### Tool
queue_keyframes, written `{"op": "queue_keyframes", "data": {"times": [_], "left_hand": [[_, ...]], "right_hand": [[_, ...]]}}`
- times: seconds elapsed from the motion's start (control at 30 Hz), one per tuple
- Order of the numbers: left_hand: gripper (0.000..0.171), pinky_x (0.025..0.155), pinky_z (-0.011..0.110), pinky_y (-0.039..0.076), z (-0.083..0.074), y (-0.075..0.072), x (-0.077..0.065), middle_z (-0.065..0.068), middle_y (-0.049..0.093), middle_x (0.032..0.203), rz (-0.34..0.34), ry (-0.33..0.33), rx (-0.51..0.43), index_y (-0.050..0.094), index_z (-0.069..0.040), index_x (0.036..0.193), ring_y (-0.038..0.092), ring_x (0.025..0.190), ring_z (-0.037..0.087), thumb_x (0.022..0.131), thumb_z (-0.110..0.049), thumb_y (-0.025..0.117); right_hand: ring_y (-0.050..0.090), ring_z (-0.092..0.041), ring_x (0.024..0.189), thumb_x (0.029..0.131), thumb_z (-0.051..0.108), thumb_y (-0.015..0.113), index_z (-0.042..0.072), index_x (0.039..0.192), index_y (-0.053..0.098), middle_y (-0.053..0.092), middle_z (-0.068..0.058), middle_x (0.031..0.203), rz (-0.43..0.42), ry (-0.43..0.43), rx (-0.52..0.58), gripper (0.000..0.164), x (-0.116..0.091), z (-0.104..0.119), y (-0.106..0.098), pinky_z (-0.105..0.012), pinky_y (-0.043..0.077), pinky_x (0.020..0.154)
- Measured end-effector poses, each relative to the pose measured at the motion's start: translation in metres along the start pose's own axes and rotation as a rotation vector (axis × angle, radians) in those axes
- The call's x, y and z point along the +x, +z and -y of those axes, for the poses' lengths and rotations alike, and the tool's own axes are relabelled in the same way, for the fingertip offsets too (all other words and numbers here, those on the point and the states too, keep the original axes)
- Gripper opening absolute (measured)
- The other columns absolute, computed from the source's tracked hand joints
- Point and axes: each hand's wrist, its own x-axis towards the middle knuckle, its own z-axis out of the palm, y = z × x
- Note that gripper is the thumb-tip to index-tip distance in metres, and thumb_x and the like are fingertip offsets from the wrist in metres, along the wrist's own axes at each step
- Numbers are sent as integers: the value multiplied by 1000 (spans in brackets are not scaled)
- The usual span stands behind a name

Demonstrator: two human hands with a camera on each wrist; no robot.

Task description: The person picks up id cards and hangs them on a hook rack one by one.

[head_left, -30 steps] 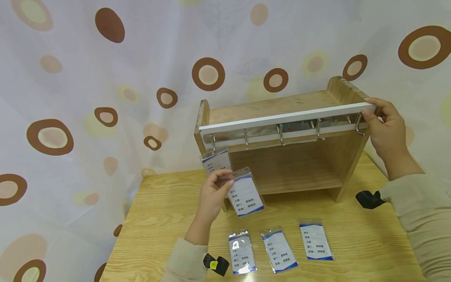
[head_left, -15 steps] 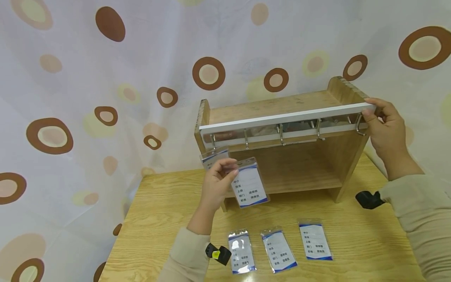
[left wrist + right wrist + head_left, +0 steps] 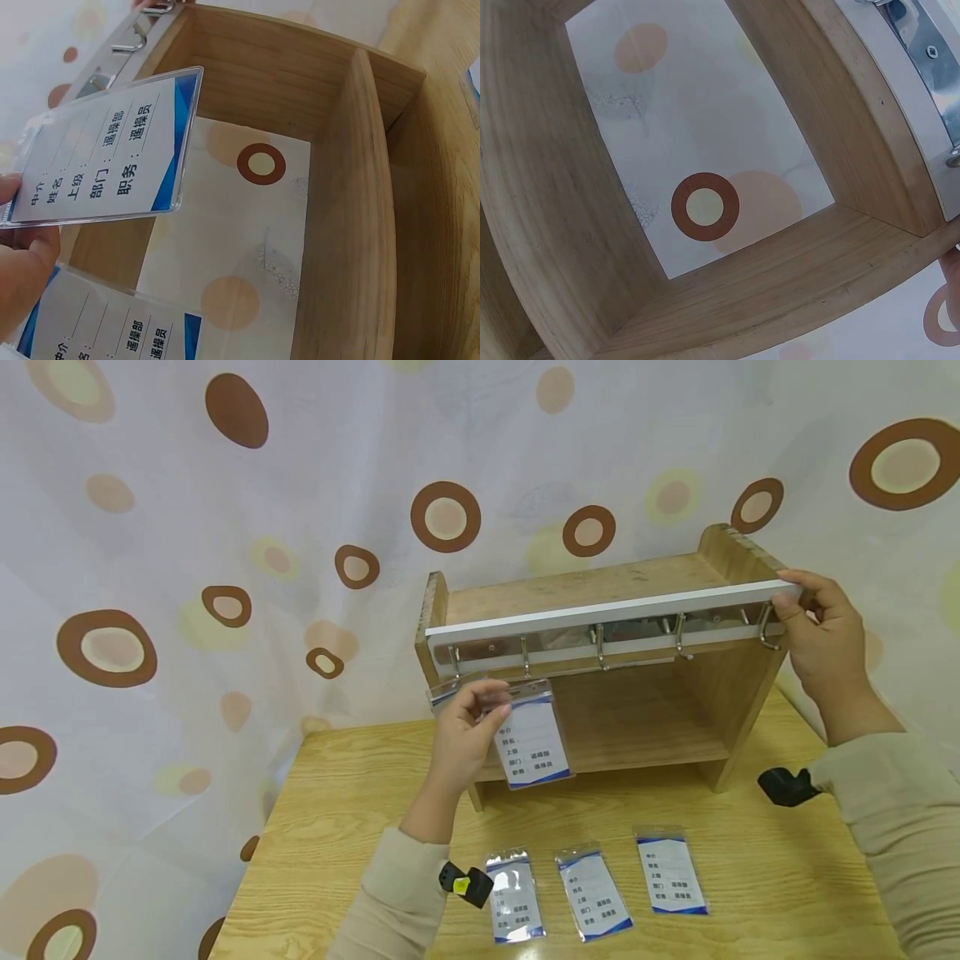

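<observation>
In the head view my left hand (image 3: 462, 739) pinches a clear-sleeved badge (image 3: 532, 739) by its upper left edge, just below the second hook (image 3: 525, 658) of the rack. The left wrist view shows this held badge (image 3: 112, 150) near my fingers. Another badge (image 3: 105, 322) hangs under the leftmost hook, mostly hidden behind my left hand in the head view. My right hand (image 3: 825, 639) grips the right end of the white hook rack (image 3: 611, 610), thumb in front near the last hook. That rack lies along the front of the wooden shelf (image 3: 570, 581).
Three more badges, a left one (image 3: 516, 897), a middle one (image 3: 594, 893) and a right one (image 3: 672, 872), lie on the wooden table (image 3: 337, 827) before the shelf. A patterned curtain (image 3: 285, 485) hangs behind.
My left hand has raised the badge up and slightly right, toward the second hook, and the badge hangs straighter. My right hand stays on the rack's end.
</observation>
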Motion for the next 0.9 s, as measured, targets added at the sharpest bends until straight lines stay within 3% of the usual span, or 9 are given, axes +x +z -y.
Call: {"op": "queue_keyframes", "data": {"times": [0.4,0.73,0.9], "left_hand": [[23,74,28,45,-4,6,12,11,58,95,-8,-41,26,55,-1,102,52,85,15,79,2,57],[22,68,20,42,-30,15,13,15,54,96,-14,-102,66,53,6,102,49,80,12,80,6,54],[22,72,21,43,-33,17,15,15,54,96,-23,-122,59,53,7,102,49,83,15,80,7,53]], "right_hand": [[43,-3,80,84,8,53,10,114,55,48,10,83,6,-9,-12,30,-1,2,0,-9,38,64],[44,-4,79,83,6,54,8,112,56,49,6,82,6,-8,70,29,0,0,0,-8,39,62],[44,-4,75,82,4,55,7,110,57,48,2,79,13,-7,157,28,0,-1,0,-8,40,59]]}}
